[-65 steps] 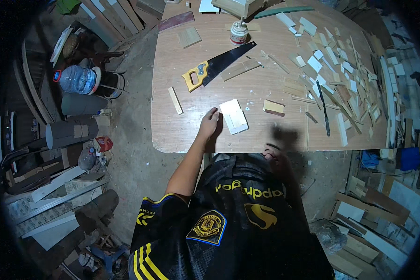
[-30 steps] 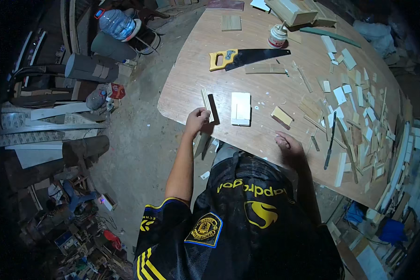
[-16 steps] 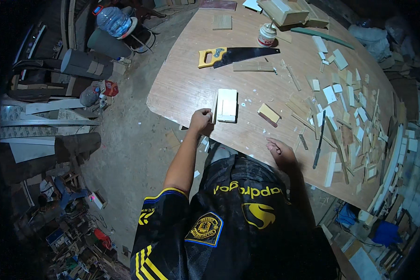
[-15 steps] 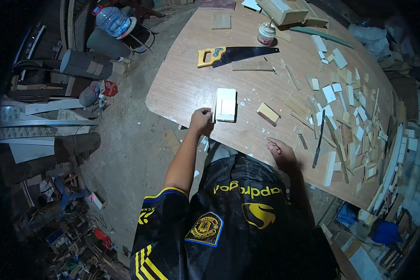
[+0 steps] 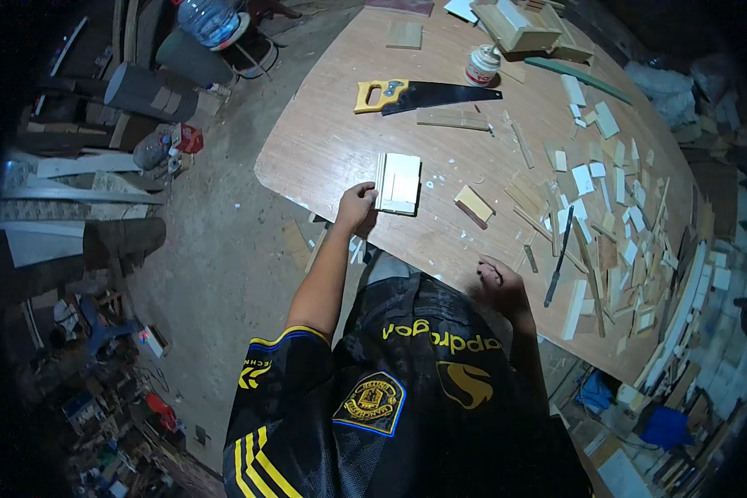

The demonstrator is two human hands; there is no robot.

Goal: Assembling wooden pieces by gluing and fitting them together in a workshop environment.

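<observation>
My left hand (image 5: pixel 358 204) pinches a thin wooden strip (image 5: pixel 381 172) near its lower end. The strip lies along the left side of a flat, pale rectangular wooden block (image 5: pixel 402 184) near the table's front edge. They look side by side, with no clear gap between them. My right hand (image 5: pixel 501 285) hovers at the front edge of the table, fingers loosely bent and apart, nothing seen in them; its outline is a little blurred. Between the hands, farther in, sits a small yellow-topped block with a dark reddish side (image 5: pixel 475 206).
A handsaw (image 5: pixel 427 95) with a yellow handle lies beyond the block, near a flat board (image 5: pixel 453 119). Behind it stand an open glue jar (image 5: pixel 482 66) and a wooden box (image 5: pixel 519 31). Many offcuts (image 5: pixel 589 178) and a thin dark tool (image 5: pixel 559 257) cover the table's right side.
The wooden strip has come right against the block, closing the narrow gap between them. My right hand's fingers have bent more. The view has shifted slightly.
</observation>
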